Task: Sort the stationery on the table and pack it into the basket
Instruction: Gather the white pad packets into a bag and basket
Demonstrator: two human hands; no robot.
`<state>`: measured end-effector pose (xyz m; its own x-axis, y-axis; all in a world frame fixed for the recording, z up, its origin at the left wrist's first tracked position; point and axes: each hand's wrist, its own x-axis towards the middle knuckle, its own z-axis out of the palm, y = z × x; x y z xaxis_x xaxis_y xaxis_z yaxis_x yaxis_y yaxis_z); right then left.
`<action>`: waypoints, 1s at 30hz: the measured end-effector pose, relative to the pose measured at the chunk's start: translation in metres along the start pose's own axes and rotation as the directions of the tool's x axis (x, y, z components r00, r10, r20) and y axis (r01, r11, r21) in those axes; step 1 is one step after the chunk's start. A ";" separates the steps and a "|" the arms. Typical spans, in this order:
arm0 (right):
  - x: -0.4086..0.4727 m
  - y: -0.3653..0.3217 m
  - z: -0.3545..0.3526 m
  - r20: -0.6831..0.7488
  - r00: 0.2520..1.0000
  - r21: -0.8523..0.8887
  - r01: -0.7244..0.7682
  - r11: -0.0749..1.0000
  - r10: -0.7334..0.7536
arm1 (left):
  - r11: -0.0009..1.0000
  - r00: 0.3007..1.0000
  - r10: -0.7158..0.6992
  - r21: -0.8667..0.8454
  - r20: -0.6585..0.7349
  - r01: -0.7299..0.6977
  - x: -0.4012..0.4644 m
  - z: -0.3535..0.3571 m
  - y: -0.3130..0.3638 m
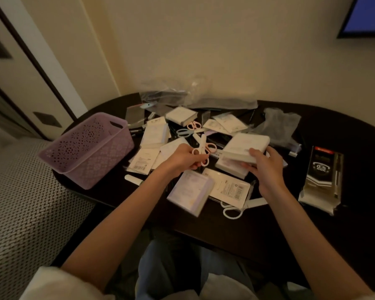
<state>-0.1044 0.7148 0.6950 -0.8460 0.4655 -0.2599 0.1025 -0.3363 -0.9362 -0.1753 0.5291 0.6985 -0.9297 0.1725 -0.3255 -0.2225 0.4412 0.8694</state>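
Scissors [203, 149] pinched in left hand [180, 159]; right hand [266, 164] grips a white pack [245, 146] beside them.

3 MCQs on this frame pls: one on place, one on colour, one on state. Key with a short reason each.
1. Where does the basket stand?
A. at the table's left end
B. at the table's right end
C. on the floor

2. What colour is the basket?
A. green
B. purple
C. black

3. What is the left hand doing?
A. resting flat on the table
B. holding pink-handled scissors
C. reaching into the basket

Key: 1 A, it sits at the left end of the dark table, left of the pile. 2 B, its perforated walls are lilac purple. 3 B, its fingers curl round the scissors while the right hand grips a white packet.
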 end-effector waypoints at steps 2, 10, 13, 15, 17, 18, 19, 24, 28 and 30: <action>0.001 -0.002 -0.002 0.006 1.000 0.014 0.005 1.000 -0.005 | 0.999 1.000 0.005 0.038 -0.004 -0.005 0.005 0.005 0.003; 0.002 -0.004 -0.004 0.039 0.999 0.027 0.011 1.000 -0.012 | 0.980 0.997 0.057 0.192 -0.053 -0.046 0.007 0.009 -0.001; 0.003 -0.004 -0.004 0.052 0.999 0.030 0.014 0.999 -0.016 | 0.969 0.991 0.106 0.232 -0.080 -0.085 0.005 0.004 -0.002; 0.004 -0.004 -0.005 0.054 0.998 0.032 0.011 0.999 -0.012 | 0.962 0.984 0.140 0.252 -0.109 -0.109 0.005 0.000 -0.002; 0.007 -0.003 -0.005 0.059 0.998 0.026 0.002 1.000 -0.003 | 0.960 0.978 0.155 0.254 -0.141 -0.116 0.006 -0.004 -0.003; 0.007 -0.003 -0.005 0.062 0.998 0.021 -0.002 1.000 0.001 | 0.962 0.975 0.157 0.247 -0.157 -0.115 0.006 -0.006 -0.003; 0.008 -0.003 -0.005 0.063 0.998 0.016 -0.006 1.000 0.005 | 0.965 0.973 0.156 0.239 -0.170 -0.113 0.007 -0.007 -0.005; 0.010 -0.004 0.001 0.062 0.998 -0.007 -0.016 1.000 0.016 | 0.955 0.960 0.206 0.253 -0.191 -0.155 0.017 -0.016 -0.005; 0.014 -0.015 0.019 0.075 0.997 -0.024 0.025 0.999 -0.023 | 0.928 0.934 0.292 0.299 -0.205 -0.224 0.043 -0.032 0.014; 0.018 -0.024 0.030 0.070 0.996 -0.032 0.054 0.998 -0.051 | 0.905 0.918 0.327 0.355 -0.223 -0.236 0.061 -0.041 0.025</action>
<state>-0.1375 0.7063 0.7197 -0.8846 0.4239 -0.1943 0.0738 -0.2842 -0.9559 -0.2497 0.5152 0.7157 -0.9920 0.1064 0.0682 0.1222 0.6709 0.7314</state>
